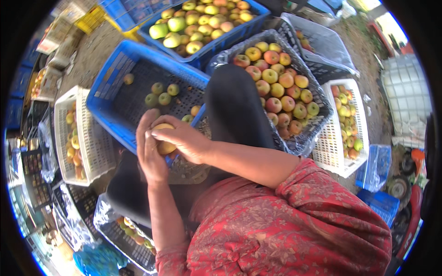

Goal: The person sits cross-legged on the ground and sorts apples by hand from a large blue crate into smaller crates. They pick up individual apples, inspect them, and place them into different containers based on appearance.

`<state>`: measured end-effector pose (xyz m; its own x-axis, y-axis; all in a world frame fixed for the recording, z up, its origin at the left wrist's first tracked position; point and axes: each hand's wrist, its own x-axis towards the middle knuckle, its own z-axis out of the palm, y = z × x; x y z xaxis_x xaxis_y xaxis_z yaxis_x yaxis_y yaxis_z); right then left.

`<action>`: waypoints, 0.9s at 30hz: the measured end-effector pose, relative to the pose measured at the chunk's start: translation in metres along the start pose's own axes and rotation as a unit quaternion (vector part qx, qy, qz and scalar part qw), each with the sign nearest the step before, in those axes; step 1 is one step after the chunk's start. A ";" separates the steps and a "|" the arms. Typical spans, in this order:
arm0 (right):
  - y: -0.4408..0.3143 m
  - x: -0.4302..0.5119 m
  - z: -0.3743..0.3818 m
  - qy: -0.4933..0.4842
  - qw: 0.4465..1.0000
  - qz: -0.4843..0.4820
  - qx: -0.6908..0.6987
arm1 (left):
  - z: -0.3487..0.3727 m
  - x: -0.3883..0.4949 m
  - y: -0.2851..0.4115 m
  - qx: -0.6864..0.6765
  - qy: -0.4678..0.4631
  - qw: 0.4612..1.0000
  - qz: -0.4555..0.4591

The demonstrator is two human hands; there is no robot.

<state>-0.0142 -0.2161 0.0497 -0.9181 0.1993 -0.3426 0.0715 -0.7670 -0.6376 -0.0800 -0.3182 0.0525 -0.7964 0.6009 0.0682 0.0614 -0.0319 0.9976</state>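
Note:
A yellow apple [165, 147] sits between my two hands, over the near rim of a blue plastic crate [95, 90]. My left hand [149, 148] is cupped along its left side, fingers pointing away from me. From the right, my right hand [188, 139] closes around the same apple, its thumb and fingers crossing the top. Part of the apple is hidden by the fingers. Several greenish apples [164, 98] lie on the dark floor of the crate, and a single yellowish apple [128, 79] rests farther back in it.
Beyond stands a fuller blue crate of apples [238, 34]. Right of my knee [234, 100], a plastic-lined crate [319, 91] holds red-yellow apples. White crates with apples flank me on the left [65, 114] and right [324, 134]. Another lined crate [114, 238] is at lower left.

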 end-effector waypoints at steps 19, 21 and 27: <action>-0.076 -0.117 -0.110 -0.072 0.995 -0.062 -0.017 | 0.005 -0.001 0.006 0.069 0.032 0.992 0.104; -0.116 -0.161 -0.178 0.072 0.981 -0.120 -0.134 | -0.010 0.004 0.010 0.087 0.045 0.991 0.089; -0.126 -0.225 -0.314 0.217 0.790 0.136 -0.557 | -0.031 0.011 0.000 0.145 0.034 0.989 -0.015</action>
<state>0.3057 0.0271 -0.0099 -0.6059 0.4957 -0.6222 0.7643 0.1459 -0.6281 -0.1076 -0.3359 0.0533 -0.8389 0.5420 0.0494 0.1990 0.2211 0.9547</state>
